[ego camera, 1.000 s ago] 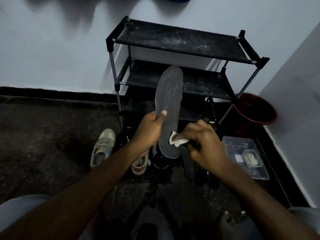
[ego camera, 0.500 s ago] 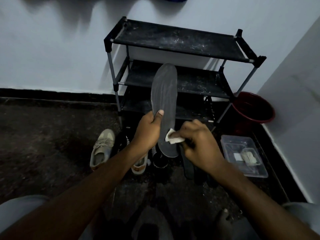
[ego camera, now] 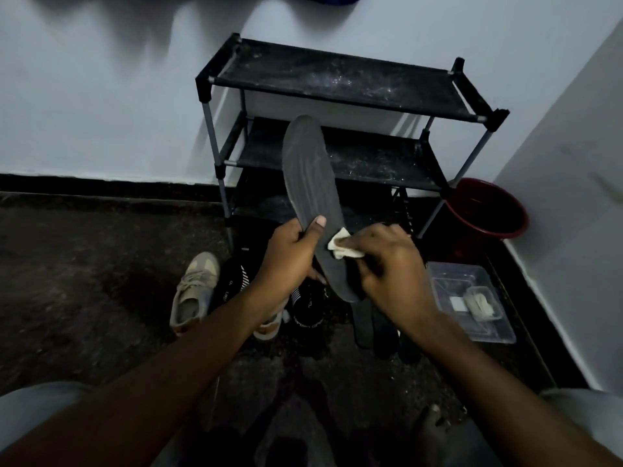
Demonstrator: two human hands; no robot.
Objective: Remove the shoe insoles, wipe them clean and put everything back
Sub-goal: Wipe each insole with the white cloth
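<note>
Before the shoe rack [ego camera: 337, 79], my left hand [ego camera: 290, 254] grips a long, dark gray insole [ego camera: 308, 176] near its heel end, thumb flat on its face. The insole stands nearly upright, its rounded toe end level with the rack's middle shelf. My right hand [ego camera: 387, 264] pinches a small, crumpled pale cloth [ego camera: 340, 246] and presses it to the insole's lower half, just beside my left thumb. The insole looks matte, with faint crosswise ridges.

The rack has 3 black shelves speckled with pale dust, carried on gray metal tubes with black corner joints. On the rough, dark floor in front of the rack lie a beige lace-up sneaker [ego camera: 194, 288], toward the rack's left leg, and a black shoe [ego camera: 305, 311] with white markings. Dark flat pieces [ego camera: 362, 321] below my right hand are too dim to identify. Right of the rack stands a round, dark red bucket [ego camera: 485, 210]; nearer me sits a clear rectangular plastic box [ego camera: 472, 274] holding pale items.
</note>
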